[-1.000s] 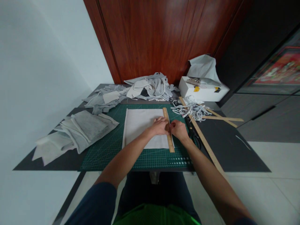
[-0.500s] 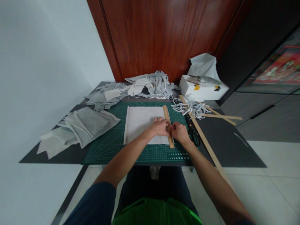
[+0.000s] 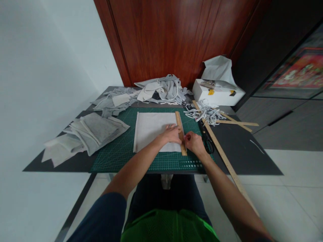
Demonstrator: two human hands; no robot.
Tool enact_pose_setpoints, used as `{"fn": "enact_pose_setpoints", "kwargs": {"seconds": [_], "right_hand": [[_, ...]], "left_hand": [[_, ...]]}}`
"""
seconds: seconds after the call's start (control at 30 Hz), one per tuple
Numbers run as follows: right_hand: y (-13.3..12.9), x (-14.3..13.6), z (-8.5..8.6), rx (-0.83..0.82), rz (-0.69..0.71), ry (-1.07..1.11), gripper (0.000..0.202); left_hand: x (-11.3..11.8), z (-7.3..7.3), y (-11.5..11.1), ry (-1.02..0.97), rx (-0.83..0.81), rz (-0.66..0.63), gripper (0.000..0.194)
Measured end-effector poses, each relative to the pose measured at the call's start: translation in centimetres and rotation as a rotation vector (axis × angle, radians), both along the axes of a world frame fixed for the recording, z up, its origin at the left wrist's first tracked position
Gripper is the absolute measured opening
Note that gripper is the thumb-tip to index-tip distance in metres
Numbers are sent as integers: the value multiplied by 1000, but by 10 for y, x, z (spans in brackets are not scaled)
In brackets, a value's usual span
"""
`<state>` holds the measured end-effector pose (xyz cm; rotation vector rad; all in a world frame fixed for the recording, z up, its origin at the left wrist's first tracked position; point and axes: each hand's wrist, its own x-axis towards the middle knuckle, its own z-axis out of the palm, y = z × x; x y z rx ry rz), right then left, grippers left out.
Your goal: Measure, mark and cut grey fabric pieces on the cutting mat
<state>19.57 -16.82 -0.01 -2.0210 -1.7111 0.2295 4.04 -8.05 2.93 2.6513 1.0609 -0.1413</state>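
A pale cloth piece [image 3: 151,129] lies flat on the green cutting mat [image 3: 113,158]. Along its right edge runs a short wooden ruler [image 3: 178,118]. My left hand [image 3: 172,133] rests over the cloth with its fingers apart, fingertips pressing on the ruler. Just right of the ruler, my right hand [image 3: 194,142] is closed in a pinch at the cloth's right edge; something small and pinkish shows at its fingertips, too small to name.
Black scissors [image 3: 209,145] and a long wooden strip [image 3: 222,154] lie right of my right hand. Behind are cut cords [image 3: 207,113], a white box [image 3: 217,94] and heaped grey fabric [image 3: 166,89]. Folded cloths [image 3: 98,131] sit at the left.
The whole view has shifted slightly. Both hands keep nearly the same places at the ruler, and a pinkish bit now shows more clearly at my right fingertips.
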Motion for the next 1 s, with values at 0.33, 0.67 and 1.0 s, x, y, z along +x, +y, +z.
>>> {"fn": "enact_pose_setpoints", "kwargs": {"seconds": [0.33, 0.67, 1.0], "right_hand": [[-14, -5, 5, -4, -20, 19, 9], [-43, -3, 8, -41, 5, 70, 9], [-60, -2, 9, -71, 20, 83, 8]], "left_hand": [[2, 7, -4, 13, -25, 34, 72], [3, -1, 0, -33, -19, 41, 75], [4, 3, -3, -25, -11, 51, 77]]}}
